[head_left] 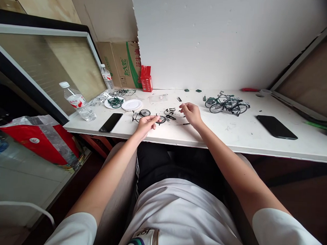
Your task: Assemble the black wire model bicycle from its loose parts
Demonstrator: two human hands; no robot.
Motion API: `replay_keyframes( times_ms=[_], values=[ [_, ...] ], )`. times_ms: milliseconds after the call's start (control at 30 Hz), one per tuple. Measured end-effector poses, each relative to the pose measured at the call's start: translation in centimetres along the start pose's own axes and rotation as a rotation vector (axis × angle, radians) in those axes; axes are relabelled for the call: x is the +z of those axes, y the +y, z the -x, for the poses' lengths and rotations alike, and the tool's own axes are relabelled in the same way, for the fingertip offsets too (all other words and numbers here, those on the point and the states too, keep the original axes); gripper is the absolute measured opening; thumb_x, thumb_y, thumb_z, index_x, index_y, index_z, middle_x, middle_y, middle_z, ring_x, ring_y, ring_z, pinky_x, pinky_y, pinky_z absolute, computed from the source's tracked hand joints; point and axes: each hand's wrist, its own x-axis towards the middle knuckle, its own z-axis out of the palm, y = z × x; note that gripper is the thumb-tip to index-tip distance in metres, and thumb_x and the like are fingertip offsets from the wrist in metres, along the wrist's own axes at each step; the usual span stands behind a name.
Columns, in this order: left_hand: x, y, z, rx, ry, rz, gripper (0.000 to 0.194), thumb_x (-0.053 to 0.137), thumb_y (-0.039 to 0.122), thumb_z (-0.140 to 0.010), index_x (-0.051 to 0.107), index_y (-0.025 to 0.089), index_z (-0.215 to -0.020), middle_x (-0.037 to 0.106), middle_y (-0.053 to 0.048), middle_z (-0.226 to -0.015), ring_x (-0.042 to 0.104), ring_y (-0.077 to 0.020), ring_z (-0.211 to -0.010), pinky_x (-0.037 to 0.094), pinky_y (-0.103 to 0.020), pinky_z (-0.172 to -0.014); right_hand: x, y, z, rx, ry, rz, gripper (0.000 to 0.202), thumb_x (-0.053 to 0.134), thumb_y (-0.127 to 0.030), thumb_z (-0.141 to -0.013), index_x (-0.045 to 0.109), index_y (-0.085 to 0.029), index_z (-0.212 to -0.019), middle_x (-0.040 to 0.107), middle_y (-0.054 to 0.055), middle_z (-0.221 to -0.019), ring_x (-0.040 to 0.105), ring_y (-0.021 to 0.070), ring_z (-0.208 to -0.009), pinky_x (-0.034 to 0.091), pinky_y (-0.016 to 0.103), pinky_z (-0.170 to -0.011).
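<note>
My left hand (pixel 147 125) is closed on a small black model bicycle (pixel 144 113) low over the front of the white table. One spoked wheel shows beyond the fingers and another at the fingertips; the hand hides the middle of the frame. To its right, my right hand (pixel 191 114) is raised a little above the table with fingers pinched together. Whatever it may hold is too small to make out. Between the hands lie loose dark bicycle parts (pixel 169 112). A thin dark rod, perhaps a tool (pixel 185 124), lies below the right hand.
Assembled model bicycles (pixel 226 103) stand to the right, near a black phone or tablet (pixel 277 126). At left are another phone (pixel 111 122), water bottles (pixel 79 101), white plates (pixel 132 105) and a plate of green parts. A red box (pixel 146 79) stands against the wall.
</note>
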Motion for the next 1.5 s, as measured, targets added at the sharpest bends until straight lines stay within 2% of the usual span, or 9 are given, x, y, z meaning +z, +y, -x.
replay_keyframes(
  times_ms=[100, 200, 367, 467, 633, 800, 1000, 1267, 1500],
  values=[
    [-0.1, 0.1, 0.0, -0.005, -0.029, -0.01, 0.045, 0.095, 0.052, -0.07, 0.083, 0.015, -0.093, 0.079, -0.009, -0.093, 0.046, -0.0056, -0.054, 0.036, -0.026, -0.053, -1.1, 1.1, -0.4, -0.061, -0.08, 0.258, 0.043, 0.067, -0.059, -0.096, 0.078, -0.019, -0.088, 0.078, 0.012, -0.086, 0.065, 0.026, -0.081, 0.047, 0.038, -0.076],
    [-0.1, -0.1, 0.0, 0.013, -0.038, -0.021, 0.044, 0.094, 0.051, -0.071, 0.083, 0.015, -0.093, 0.079, -0.009, -0.091, 0.044, -0.0054, -0.054, 0.035, -0.026, -0.052, -0.9, 1.8, 0.2, -0.21, -0.173, 0.475, 0.03, 0.071, -0.046, -0.095, 0.082, -0.019, -0.087, 0.08, 0.013, -0.09, 0.062, 0.0324, -0.095, 0.045, 0.046, -0.088],
    [-0.2, -0.4, -0.2, 0.022, -0.048, -0.028, 0.041, 0.094, 0.05, -0.072, 0.083, 0.015, -0.091, 0.077, -0.008, -0.087, 0.043, -0.0055, -0.054, 0.032, -0.026, -0.052, 0.5, 1.6, 1.2, -0.387, -0.294, 0.612, 0.023, 0.063, -0.031, -0.101, 0.084, -0.02, -0.102, 0.08, 0.015, -0.106, 0.054, 0.0377, -0.111, 0.042, 0.049, -0.093],
    [-0.2, -0.4, -0.1, 0.026, -0.061, -0.041, 0.039, 0.093, 0.05, -0.074, 0.084, 0.016, -0.091, 0.076, -0.008, -0.087, 0.041, -0.0054, -0.054, 0.03, -0.027, -0.051, 0.5, 1.3, 1.3, -0.447, -0.346, 0.648, 0.025, 0.059, -0.024, -0.102, 0.083, -0.02, -0.105, 0.079, 0.016, -0.107, 0.053, 0.0372, -0.114, 0.043, 0.049, -0.094],
    [-0.1, -0.3, 0.0, 0.031, -0.066, -0.065, 0.04, 0.093, 0.053, -0.073, 0.085, 0.016, -0.088, 0.075, -0.008, -0.083, 0.036, -0.0053, -0.053, 0.024, -0.028, -0.049, 0.0, 1.2, 1.2, -0.455, -0.363, 0.644, 0.028, 0.056, -0.025, -0.103, 0.083, -0.019, -0.108, 0.079, 0.017, -0.108, 0.055, 0.036, -0.112, 0.044, 0.049, -0.095],
    [-0.1, -0.2, 0.1, 0.023, -0.061, -0.064, 0.043, 0.094, 0.054, -0.071, 0.085, 0.016, -0.088, 0.075, -0.008, -0.082, 0.036, -0.0053, -0.053, 0.024, -0.028, -0.05, 0.0, 1.3, 1.2, -0.506, -0.39, 0.647, 0.028, 0.06, -0.025, -0.101, 0.083, -0.02, -0.116, 0.074, 0.017, -0.116, 0.055, 0.0348, -0.113, 0.046, 0.048, -0.096],
    [0.1, -0.1, 0.1, 0.02, -0.075, -0.077, 0.044, 0.094, 0.054, -0.071, 0.085, 0.014, -0.089, 0.074, -0.008, -0.081, 0.036, -0.005, -0.052, 0.024, -0.028, -0.05, 0.1, 0.9, 1.2, -0.536, -0.418, 0.723, 0.025, 0.062, -0.024, -0.103, 0.086, -0.019, -0.105, 0.072, 0.018, -0.113, 0.056, 0.0335, -0.111, 0.045, 0.046, -0.093],
    [0.4, -0.2, 0.2, 0.027, -0.095, -0.156, 0.047, 0.091, 0.055, -0.074, 0.083, 0.012, -0.091, 0.075, -0.008, -0.082, 0.039, -0.0057, -0.054, 0.027, -0.026, -0.051, 0.5, -0.1, 1.7, -0.574, -0.451, 0.883, 0.025, 0.057, -0.023, -0.105, 0.081, -0.016, -0.108, 0.072, 0.018, -0.11, 0.054, 0.034, -0.11, 0.045, 0.044, -0.094],
    [0.3, -0.3, 0.2, 0.043, -0.129, -0.205, 0.047, 0.088, 0.057, -0.078, 0.082, 0.012, -0.09, 0.075, -0.009, -0.083, 0.039, -0.0067, -0.055, 0.028, -0.026, -0.051, 0.8, -0.2, 1.8, -0.518, -0.46, 0.941, 0.024, 0.055, -0.022, -0.107, 0.077, -0.015, -0.107, 0.071, 0.019, -0.114, 0.055, 0.0342, -0.111, 0.044, 0.044, -0.093]
  ],
)
